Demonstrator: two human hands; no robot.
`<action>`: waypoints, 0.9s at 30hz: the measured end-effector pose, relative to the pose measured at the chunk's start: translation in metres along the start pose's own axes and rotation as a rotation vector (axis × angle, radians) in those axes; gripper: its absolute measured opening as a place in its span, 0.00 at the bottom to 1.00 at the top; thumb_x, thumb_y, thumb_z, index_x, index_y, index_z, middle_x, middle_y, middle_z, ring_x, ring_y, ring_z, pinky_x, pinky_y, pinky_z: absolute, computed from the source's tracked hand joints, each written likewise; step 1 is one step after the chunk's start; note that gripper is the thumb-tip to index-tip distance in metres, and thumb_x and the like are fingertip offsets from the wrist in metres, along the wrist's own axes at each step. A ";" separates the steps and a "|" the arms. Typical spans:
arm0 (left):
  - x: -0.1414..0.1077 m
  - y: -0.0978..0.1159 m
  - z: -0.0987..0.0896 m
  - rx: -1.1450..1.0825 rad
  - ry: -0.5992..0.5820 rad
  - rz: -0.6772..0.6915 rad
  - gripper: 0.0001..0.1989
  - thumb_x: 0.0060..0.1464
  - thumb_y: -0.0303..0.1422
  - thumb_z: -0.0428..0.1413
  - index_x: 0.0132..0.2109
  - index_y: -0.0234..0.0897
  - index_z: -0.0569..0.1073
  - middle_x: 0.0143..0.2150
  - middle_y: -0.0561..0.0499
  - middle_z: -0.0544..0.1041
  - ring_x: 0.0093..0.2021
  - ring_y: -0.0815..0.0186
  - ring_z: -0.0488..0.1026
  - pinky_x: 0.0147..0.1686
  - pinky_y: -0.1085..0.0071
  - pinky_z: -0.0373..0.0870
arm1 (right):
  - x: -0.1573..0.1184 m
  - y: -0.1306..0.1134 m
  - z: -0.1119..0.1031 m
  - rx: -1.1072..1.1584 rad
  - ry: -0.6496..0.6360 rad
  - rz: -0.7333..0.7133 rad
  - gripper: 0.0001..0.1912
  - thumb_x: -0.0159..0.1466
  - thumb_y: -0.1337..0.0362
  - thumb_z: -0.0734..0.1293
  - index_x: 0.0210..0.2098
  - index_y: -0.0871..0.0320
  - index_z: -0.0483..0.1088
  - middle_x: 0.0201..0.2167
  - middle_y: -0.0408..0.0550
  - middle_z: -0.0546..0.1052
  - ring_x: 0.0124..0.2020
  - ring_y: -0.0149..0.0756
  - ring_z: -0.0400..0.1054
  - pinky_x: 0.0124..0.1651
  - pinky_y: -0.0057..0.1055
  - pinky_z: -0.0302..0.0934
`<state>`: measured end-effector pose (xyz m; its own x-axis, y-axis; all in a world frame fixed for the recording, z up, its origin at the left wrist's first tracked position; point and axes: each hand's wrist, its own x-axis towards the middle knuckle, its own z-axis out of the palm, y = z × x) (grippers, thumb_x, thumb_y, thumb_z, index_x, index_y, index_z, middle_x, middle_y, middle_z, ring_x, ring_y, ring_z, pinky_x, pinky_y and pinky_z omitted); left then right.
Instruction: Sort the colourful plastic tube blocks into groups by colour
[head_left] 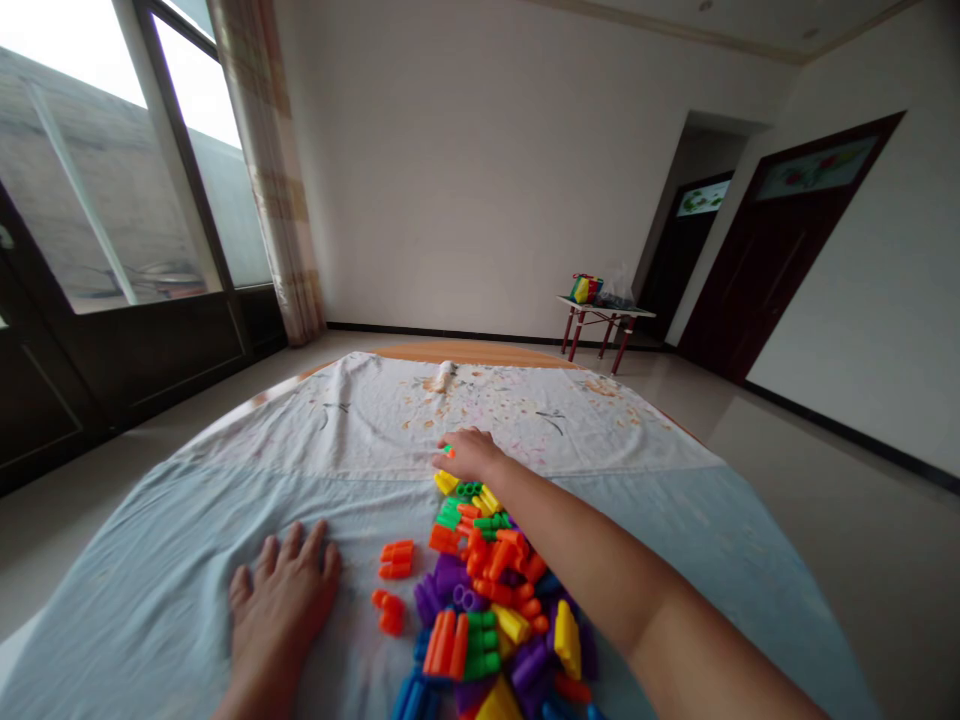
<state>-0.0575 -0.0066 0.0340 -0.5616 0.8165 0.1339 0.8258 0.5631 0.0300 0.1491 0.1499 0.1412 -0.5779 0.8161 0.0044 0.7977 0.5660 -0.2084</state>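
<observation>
My left hand (286,588) lies flat on the pale blue part of the tablecloth with its fingers spread, and nothing is in it. To its right are two small groups of orange toy building blocks (396,560), apart from the main heap. My right hand (474,455) reaches to the far end of the heap, its fingers curled over small green and orange blocks (449,451) that are mostly hidden. Below that forearm spreads the heap of bullet-shaped plastic blocks (480,645) in orange, green, yellow, purple and blue, some joined in rows.
A floral tablecloth (352,410) covers most of the round wooden table (480,352). Against the far wall stands a small side table (606,308) bearing a colourful bag (585,289) and a clear plastic bag. Glass doors and a curtain (274,180) are at left, dark doors at right.
</observation>
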 end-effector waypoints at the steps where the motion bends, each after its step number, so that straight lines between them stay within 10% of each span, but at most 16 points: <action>1: 0.000 -0.001 0.001 0.004 0.000 0.000 0.29 0.56 0.44 0.32 0.62 0.45 0.57 0.65 0.51 0.54 0.65 0.54 0.45 0.59 0.52 0.40 | 0.013 0.001 0.009 -0.015 0.003 0.032 0.23 0.58 0.50 0.60 0.50 0.51 0.67 0.52 0.50 0.70 0.55 0.45 0.59 0.53 0.42 0.54; 10: 0.004 -0.006 0.008 -0.018 0.020 -0.001 0.29 0.55 0.46 0.34 0.61 0.45 0.58 0.65 0.51 0.55 0.64 0.57 0.47 0.60 0.52 0.40 | 0.038 0.025 0.037 -0.063 -0.205 0.023 0.23 0.50 0.51 0.67 0.44 0.51 0.72 0.52 0.54 0.70 0.53 0.54 0.61 0.50 0.53 0.55; 19: 0.005 -0.006 0.004 -0.055 0.107 0.043 0.28 0.55 0.44 0.36 0.57 0.41 0.65 0.62 0.45 0.60 0.63 0.54 0.51 0.59 0.49 0.40 | -0.026 0.055 -0.002 0.017 -0.295 -0.142 0.16 0.55 0.53 0.65 0.36 0.55 0.76 0.35 0.47 0.79 0.38 0.40 0.71 0.40 0.29 0.62; 27: -0.008 0.001 -0.020 -0.117 0.210 0.189 0.27 0.56 0.44 0.35 0.52 0.42 0.70 0.52 0.47 0.71 0.54 0.54 0.62 0.54 0.52 0.54 | -0.102 0.085 -0.003 0.453 0.444 -0.212 0.15 0.61 0.57 0.62 0.41 0.59 0.72 0.44 0.50 0.75 0.48 0.35 0.67 0.53 0.29 0.57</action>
<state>-0.0510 -0.0145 0.0532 -0.3843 0.8545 0.3495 0.9220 0.3748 0.0974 0.2765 0.1146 0.1261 -0.5112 0.7182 0.4721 0.4675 0.6933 -0.5484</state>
